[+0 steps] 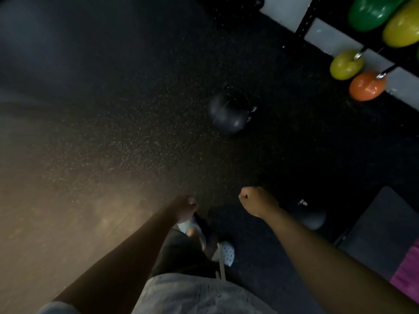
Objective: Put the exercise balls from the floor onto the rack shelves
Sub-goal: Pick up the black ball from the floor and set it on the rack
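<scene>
- Floor: dark speckled rubber, fills most of the view; warm light patch at 8 o'clock.
- Rack: black frame at 1–2 o'clock, against a white wall base.
- Grey mat at 4 o'clock, flat on the floor; pink item just beside it at the frame edge, can't tell what it is.
- Green ball and large yellow ball on the rack at 1 o'clock, touching each other.
- Black ball on the floor at about 1 o'clock from centre, well apart from both hands, near the rack base. Blurred.
- Second dark ball on the floor at 4 o'clock, just beyond the right forearm.
- Small yellow ball and orange ball at 2 o'clock, low on the rack, side by side, each under a chrome peg tip.
- Left hand: 6 o'clock, fingers curled in a loose fist, holding nothing.
- Right hand: 5 o'clock, clenched fist, holding nothing.
- White perforated shoes at 6 o'clock, between the forearms.
</scene>
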